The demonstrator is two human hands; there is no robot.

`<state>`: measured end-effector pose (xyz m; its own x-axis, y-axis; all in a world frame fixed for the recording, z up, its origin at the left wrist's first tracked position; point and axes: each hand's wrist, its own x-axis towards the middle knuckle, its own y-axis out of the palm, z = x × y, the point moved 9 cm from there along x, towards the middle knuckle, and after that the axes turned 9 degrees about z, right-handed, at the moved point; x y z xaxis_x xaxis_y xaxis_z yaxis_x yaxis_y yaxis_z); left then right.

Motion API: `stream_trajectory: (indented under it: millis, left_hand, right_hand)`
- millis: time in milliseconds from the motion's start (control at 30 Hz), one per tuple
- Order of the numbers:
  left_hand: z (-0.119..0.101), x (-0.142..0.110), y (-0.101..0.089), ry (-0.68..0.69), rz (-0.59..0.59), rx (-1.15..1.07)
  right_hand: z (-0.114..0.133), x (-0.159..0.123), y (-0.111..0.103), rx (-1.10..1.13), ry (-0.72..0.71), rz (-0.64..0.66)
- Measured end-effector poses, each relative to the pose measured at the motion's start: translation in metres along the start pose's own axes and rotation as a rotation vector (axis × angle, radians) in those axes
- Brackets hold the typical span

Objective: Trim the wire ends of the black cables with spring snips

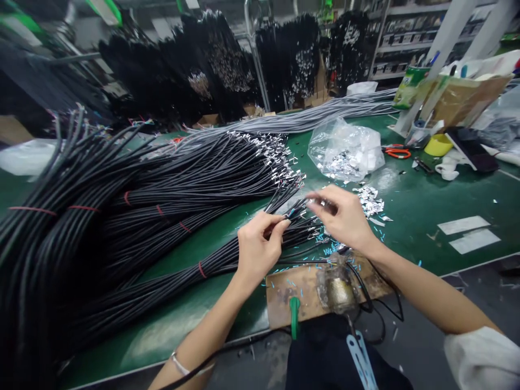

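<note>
My left hand (262, 238) pinches the end of a black cable (291, 213) between thumb and fingertips, and a bit of blue shows at that end. Just to the right, my right hand (341, 214) is curled, thumb and fingertips brought together. Its fingertips are smeared by motion, so whatever they hold cannot be made out. Below both hands runs a bundle of black cables (219, 254) with a red band round it. Small blue offcuts (331, 246) are scattered by the cable ends, beside a metal device (340, 287) on a wooden board (284, 303).
Thick bundles of black cables (195, 179) cover the left of the green table (410, 216). A clear plastic bag (345, 151), silvery scraps (369, 201) and orange-handled scissors (397, 152) lie to the right. Grey cables (325, 111) stretch along the back. A green clamp (294, 317) grips the board's front.
</note>
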<state>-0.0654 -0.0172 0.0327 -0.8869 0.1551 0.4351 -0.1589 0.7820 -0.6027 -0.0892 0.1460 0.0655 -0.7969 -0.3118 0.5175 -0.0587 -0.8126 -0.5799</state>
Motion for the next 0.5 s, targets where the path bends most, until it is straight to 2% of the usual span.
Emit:
stream_trajectory:
  millis: [100, 333, 433, 500]
  left_hand:
    - [-0.001, -0.001, 0.001, 0.009, 0.032, -0.005]
    - [-0.007, -0.005, -0.001, 0.012, 0.005, 0.014]
    - [-0.009, -0.006, -0.002, 0.012, -0.027, -0.006]
    - [-0.001, -0.005, 0.000, -0.056, -0.028, -0.120]
  right_hand:
    - [0.003, -0.002, 0.020, 0.105, -0.047, 0.120]
    - [0.007, -0.008, 0.029, 0.146, -0.027, 0.137]
    - [0.002, -0.008, 0.032, 0.195, 0.041, 0.155]
    - [-0.005, -0.008, 0.038, 0.304, 0.120, 0.193]
